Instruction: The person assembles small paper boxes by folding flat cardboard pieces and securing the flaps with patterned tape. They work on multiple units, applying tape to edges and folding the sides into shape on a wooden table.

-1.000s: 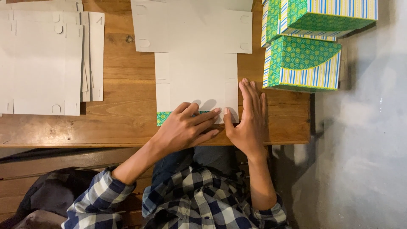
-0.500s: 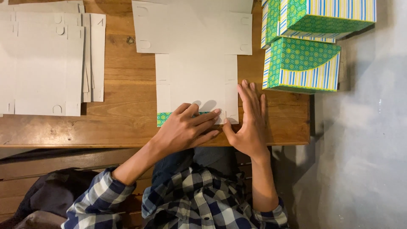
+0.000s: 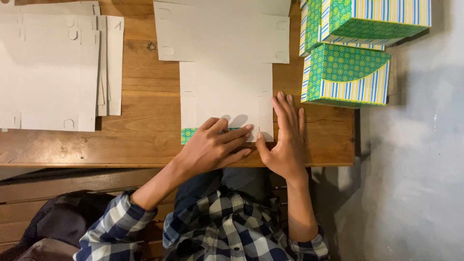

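Both hands press a flat cardboard blank beside closed green boxes.

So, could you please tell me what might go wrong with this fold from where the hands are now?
The left hand presses only the middle of the folded-up green edge of the flat box blank, so the crease may run crooked toward the ends. The right hand lies partly off the blank on the wooden table, so the sheet might slip. The blank sits near the table's front edge, so a push could slide it off.
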